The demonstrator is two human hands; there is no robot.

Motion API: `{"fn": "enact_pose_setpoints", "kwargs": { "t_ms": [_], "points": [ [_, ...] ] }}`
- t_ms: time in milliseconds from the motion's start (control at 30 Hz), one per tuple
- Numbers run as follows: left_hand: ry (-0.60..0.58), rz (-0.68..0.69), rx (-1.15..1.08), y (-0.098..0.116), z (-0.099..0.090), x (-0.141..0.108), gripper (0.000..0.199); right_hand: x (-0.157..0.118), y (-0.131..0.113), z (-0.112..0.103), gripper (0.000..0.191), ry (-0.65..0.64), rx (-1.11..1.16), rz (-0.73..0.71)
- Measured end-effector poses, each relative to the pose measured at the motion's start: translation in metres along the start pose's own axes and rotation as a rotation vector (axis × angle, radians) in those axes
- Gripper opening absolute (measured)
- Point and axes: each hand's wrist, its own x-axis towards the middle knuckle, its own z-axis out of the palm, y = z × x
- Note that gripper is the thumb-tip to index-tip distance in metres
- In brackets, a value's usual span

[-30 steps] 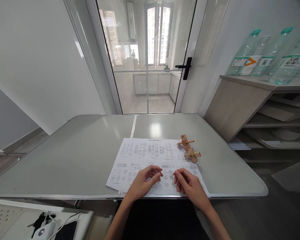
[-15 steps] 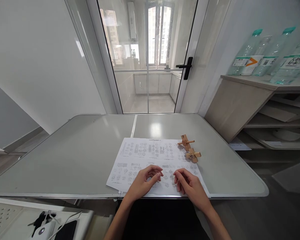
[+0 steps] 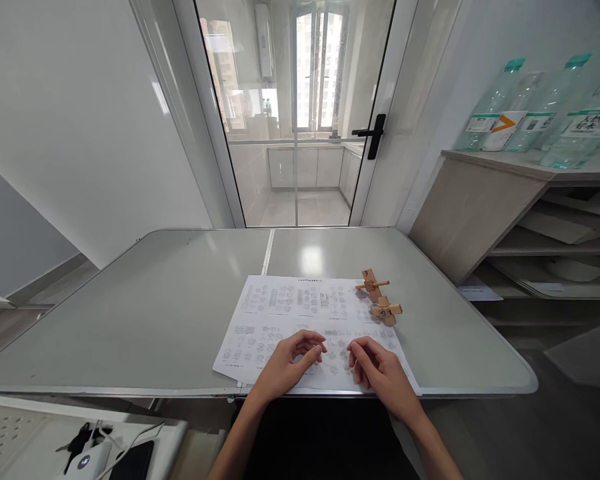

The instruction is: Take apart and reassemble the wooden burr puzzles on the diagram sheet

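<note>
Printed paper sheets (image 3: pixel 280 307) lie near the front edge of the grey table (image 3: pixel 130 313). My left hand (image 3: pixel 293 360) rests on their lower middle, fingers loosely curled and apart from the thumb, with nothing in it. To its right, my right hand (image 3: pixel 377 367) rests on the sheets with bent fingers, also holding nothing. A gap separates the two hands. Beyond my right hand, at the sheets' right edge, sit two wooden puzzle-like pieces: one with a thin stick across it (image 3: pixel 373 285), and a cross-shaped one (image 3: pixel 387 311) nearer me. Neither hand touches them.
Plastic bottles (image 3: pixel 535 123) stand on a wooden shelf unit (image 3: pixel 490 193) at the right. A glass door with a black handle (image 3: pixel 375 137) is behind the table. At the lower left, a white surface (image 3: pixel 40 433) holds a dark phone (image 3: pixel 133 461), a white device, cables and keys.
</note>
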Motion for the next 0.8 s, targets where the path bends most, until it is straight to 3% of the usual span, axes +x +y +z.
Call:
{"fn": "enact_pose_setpoints", "kwargs": {
  "t_ms": [800],
  "points": [
    [-0.004,0.020,0.004,-0.0017,0.0003,0.0003,0.030,-0.0007,0.0006,-0.0001,0.049,0.004,-0.010,-0.013]
  ]
}}
